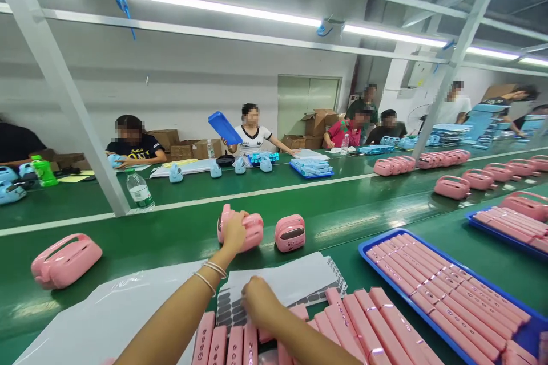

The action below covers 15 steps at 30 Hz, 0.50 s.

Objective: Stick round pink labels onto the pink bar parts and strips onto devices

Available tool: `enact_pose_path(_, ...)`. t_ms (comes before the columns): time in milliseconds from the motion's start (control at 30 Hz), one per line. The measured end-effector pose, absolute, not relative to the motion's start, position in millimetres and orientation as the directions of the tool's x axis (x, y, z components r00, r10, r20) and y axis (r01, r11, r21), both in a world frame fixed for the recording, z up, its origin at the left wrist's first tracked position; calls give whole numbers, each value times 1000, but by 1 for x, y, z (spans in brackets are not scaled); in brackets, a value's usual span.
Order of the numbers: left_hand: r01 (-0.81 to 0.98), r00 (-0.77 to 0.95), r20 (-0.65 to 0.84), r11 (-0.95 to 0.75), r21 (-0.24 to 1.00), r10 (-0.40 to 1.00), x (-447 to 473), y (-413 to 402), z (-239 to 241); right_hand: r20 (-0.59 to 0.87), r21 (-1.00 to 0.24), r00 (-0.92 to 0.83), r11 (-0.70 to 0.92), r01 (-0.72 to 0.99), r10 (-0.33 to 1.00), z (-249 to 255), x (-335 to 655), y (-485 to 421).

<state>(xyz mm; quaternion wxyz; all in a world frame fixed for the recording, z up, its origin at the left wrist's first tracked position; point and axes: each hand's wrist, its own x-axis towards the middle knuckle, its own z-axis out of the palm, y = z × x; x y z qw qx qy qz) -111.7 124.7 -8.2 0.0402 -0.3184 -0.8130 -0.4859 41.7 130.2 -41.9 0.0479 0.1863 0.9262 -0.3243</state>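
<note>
My left hand (pixel 234 232), with bracelets on its wrist, is closed on a rounded pink plastic casing (pixel 253 232) on the green work surface. Just right of it stands a similar pink casing (pixel 290 234) with a dark oval panel on its front. My right hand (pixel 258 301) is nearer to me, fingers curled down at a sheet of dark oval stickers (pixel 231 307); what they pinch, if anything, is hidden. A white sheet (pixel 282 279) partly covers the stickers. Long pink plastic parts (pixel 359 319) lie in a row beneath and beside my right forearm.
A pink casing with a handle (pixel 66 261) stands at left, near large white sheets (pixel 124 308). At right, a blue tray (pixel 363 248) holds long pink parts. More pink casings (pixel 451 187) line the far right. Co-workers sit across; a metal post (pixel 81 102) and water bottle (pixel 140 191) stand between.
</note>
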Motion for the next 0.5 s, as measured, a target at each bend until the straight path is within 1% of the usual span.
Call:
enact_pose_path(67,630,-748,382,399,666,543,-122,132,-24,-245,-468,-906,776,422,345,-51,34,121)
enact_pose_path(133,686,-709,399,438,580,582,-129,133,-32,-246,-393,-899,810,434,363,-60,30,117)
enact_pose_path(233,780,-616,435,431,455,656,-135,127,-29,-248,-344,-890,824,450,383,-70,26,116)
enact_pose_path(300,790,-612,458,466,399,644,-141,122,-23,-258,-338,-876,812,476,407,-74,22,117)
enact_pose_path(367,722,-691,446,562,403,569,-150,118,-18,-253,-350,-863,790,503,437,-77,15,118)
enact_pose_path(400,671,-741,410,608,424,532,-156,116,-17,-245,-359,-853,774,521,461,-79,11,117)
enact_pose_path(500,538,-839,232,684,493,493,-171,110,-19,-224,-391,-803,704,593,552,-81,-4,115)
